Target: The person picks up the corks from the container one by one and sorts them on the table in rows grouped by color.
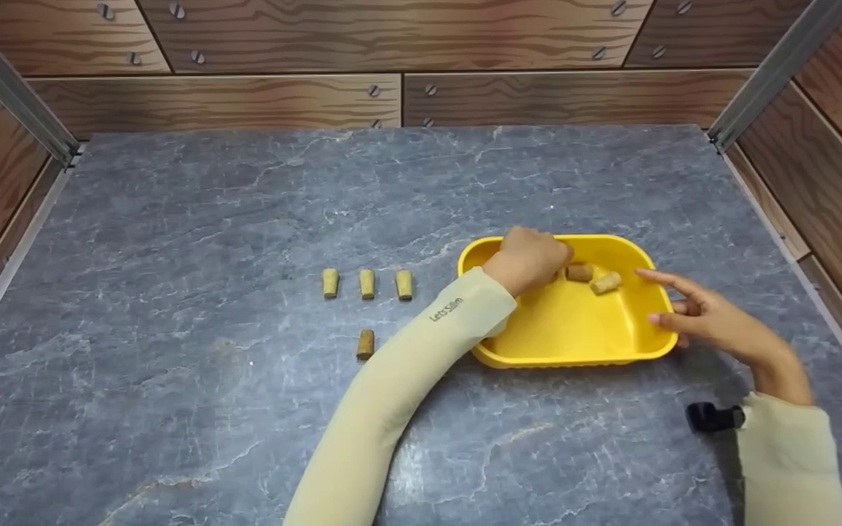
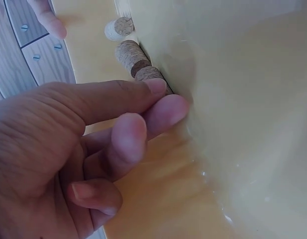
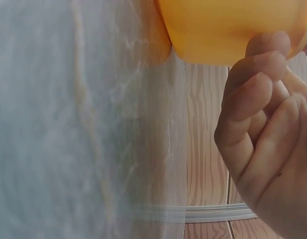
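My left hand (image 1: 531, 259) reaches into a yellow plastic tub (image 1: 563, 361). In the left wrist view its thumb and forefinger pinch a cork (image 2: 149, 73), partly hidden by the fingertips. Beside that lie a brown cork (image 1: 579, 272) and a paler cork (image 1: 607, 283), both on the tub's floor near the far wall. At the tub's right end, my right hand (image 1: 721, 321) grips the rim, the thumb inside and several fingers bent against the outside, as the right wrist view shows.
Left of the tub, three pale tapered corks stand in a row: a left one (image 1: 330, 283), a middle one (image 1: 367, 283) and a right one (image 1: 403, 285). A darker cork (image 1: 365, 344) stands nearer, close to my left sleeve. Wood-patterned panels (image 1: 282, 102) border the marbled table (image 1: 172, 409).
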Motion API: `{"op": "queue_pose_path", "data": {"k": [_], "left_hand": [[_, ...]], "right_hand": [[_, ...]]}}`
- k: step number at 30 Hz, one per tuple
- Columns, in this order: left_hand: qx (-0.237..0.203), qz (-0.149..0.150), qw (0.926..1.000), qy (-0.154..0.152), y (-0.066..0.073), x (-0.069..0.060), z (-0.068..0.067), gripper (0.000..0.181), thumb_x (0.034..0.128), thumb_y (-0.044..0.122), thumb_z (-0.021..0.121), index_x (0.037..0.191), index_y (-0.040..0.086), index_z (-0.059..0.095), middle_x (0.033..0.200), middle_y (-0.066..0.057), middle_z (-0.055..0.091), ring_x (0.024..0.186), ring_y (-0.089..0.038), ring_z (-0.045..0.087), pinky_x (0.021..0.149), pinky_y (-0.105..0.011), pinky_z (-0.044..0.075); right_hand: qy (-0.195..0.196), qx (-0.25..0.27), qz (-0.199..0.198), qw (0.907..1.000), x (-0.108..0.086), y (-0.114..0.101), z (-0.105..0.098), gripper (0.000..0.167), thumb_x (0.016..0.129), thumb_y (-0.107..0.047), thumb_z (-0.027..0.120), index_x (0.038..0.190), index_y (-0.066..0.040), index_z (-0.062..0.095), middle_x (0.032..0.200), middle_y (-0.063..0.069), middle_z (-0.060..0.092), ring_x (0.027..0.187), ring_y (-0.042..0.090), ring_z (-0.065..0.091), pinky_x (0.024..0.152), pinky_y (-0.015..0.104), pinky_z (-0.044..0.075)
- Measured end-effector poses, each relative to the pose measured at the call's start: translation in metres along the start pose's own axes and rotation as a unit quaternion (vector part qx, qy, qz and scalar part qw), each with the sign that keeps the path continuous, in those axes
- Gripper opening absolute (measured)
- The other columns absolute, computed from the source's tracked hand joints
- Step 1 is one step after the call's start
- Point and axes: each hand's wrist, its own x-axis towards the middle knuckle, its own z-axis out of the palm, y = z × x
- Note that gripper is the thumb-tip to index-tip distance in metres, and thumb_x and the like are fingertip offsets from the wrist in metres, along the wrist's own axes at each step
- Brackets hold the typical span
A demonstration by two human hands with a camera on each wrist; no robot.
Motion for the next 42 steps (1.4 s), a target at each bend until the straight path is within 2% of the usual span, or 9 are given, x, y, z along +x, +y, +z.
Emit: {"op": "queue_pose_path", "data": {"k": [10, 17, 21, 24, 29, 34, 38, 42], "left_hand": [[-0.017, 0.004, 0.9998, 0.007, -0.001, -0.001, 0.001, 0.024, 0.1028, 0.022, 0.043, 0.115, 0.024, 0.064, 0.107, 0.003, 0.067, 0.091, -0.013, 0.059, 0.083, -0.034, 0.052], [-0.061, 0.025, 0.9975, -0.023, -0.002, -0.003, 0.003, 0.015, 0.0968, 0.015, 0.048, 0.103, 0.02, 0.061, 0.097, 0.002, 0.061, 0.085, -0.013, 0.053, 0.083, -0.032, 0.049], [-0.083, 0.028, 0.9951, -0.044, -0.003, -0.006, 0.002, 0.015, 0.0924, 0.01, 0.051, 0.101, 0.019, 0.059, 0.094, 0.001, 0.06, 0.081, -0.014, 0.053, 0.074, -0.028, 0.047], [-0.112, 0.023, 0.992, -0.053, -0.004, -0.008, 0.002, 0.013, 0.0927, 0.01, 0.051, 0.1, 0.017, 0.059, 0.093, -0.001, 0.059, 0.08, -0.015, 0.054, 0.064, -0.025, 0.045], [-0.138, 0.02, 0.9889, -0.051, -0.005, -0.011, 0.002, 0.01, 0.0942, 0.009, 0.051, 0.099, 0.015, 0.059, 0.094, -0.003, 0.058, 0.079, -0.017, 0.053, 0.058, -0.024, 0.042], [-0.111, 0.03, 0.9926, -0.039, -0.005, -0.009, 0.002, 0.007, 0.0943, 0.01, 0.052, 0.094, 0.014, 0.058, 0.091, -0.002, 0.056, 0.078, -0.016, 0.05, 0.063, -0.025, 0.043], [-0.08, 0.034, 0.9957, -0.032, -0.005, -0.008, 0.001, 0.007, 0.0926, 0.011, 0.054, 0.096, 0.016, 0.058, 0.092, 0.0, 0.057, 0.08, -0.014, 0.051, 0.071, -0.025, 0.046], [-0.086, 0.036, 0.9953, -0.027, -0.006, -0.008, 0.001, 0.005, 0.0908, 0.014, 0.055, 0.093, 0.018, 0.057, 0.09, 0.002, 0.059, 0.078, -0.013, 0.054, 0.071, -0.026, 0.047]], "right_hand": [[0.0, 0.0, -0.002, 1.0, 0.001, -0.002, -0.001, 0.057, 0.098, -0.006, 0.052, 0.15, -0.019, 0.032, 0.067, -0.008, 0.062, 0.056, 0.004, 0.051, 0.052, 0.029, 0.044], [0.001, -0.005, -0.001, 1.0, 0.0, -0.002, 0.0, 0.057, 0.097, -0.006, 0.053, 0.149, -0.021, 0.033, 0.068, -0.006, 0.063, 0.056, 0.006, 0.052, 0.052, 0.028, 0.045], [0.0, 0.007, 0.001, 1.0, 0.0, -0.002, 0.0, 0.057, 0.097, -0.005, 0.053, 0.148, -0.025, 0.035, 0.072, -0.005, 0.066, 0.057, 0.006, 0.052, 0.053, 0.027, 0.045], [0.001, 0.012, 0.004, 0.9999, 0.0, -0.002, 0.0, 0.057, 0.097, -0.005, 0.053, 0.147, -0.026, 0.036, 0.073, -0.004, 0.066, 0.057, 0.005, 0.052, 0.053, 0.027, 0.046], [0.005, 0.003, 0.011, 0.9999, -0.001, -0.002, 0.0, 0.057, 0.097, -0.006, 0.054, 0.148, -0.024, 0.035, 0.074, -0.004, 0.067, 0.058, 0.006, 0.053, 0.055, 0.027, 0.047], [0.007, -0.003, 0.015, 0.9999, -0.001, -0.002, 0.001, 0.056, 0.097, -0.008, 0.054, 0.148, -0.02, 0.034, 0.072, -0.005, 0.065, 0.058, 0.006, 0.054, 0.055, 0.027, 0.047], [0.006, -0.005, 0.006, 1.0, -0.001, -0.001, 0.001, 0.057, 0.097, -0.007, 0.054, 0.148, -0.022, 0.035, 0.073, -0.004, 0.066, 0.059, 0.007, 0.055, 0.056, 0.027, 0.047], [0.008, -0.006, 0.004, 0.9999, 0.0, 0.0, 0.001, 0.057, 0.097, -0.006, 0.054, 0.148, -0.024, 0.036, 0.075, -0.002, 0.068, 0.06, 0.008, 0.056, 0.056, 0.026, 0.048]]}}
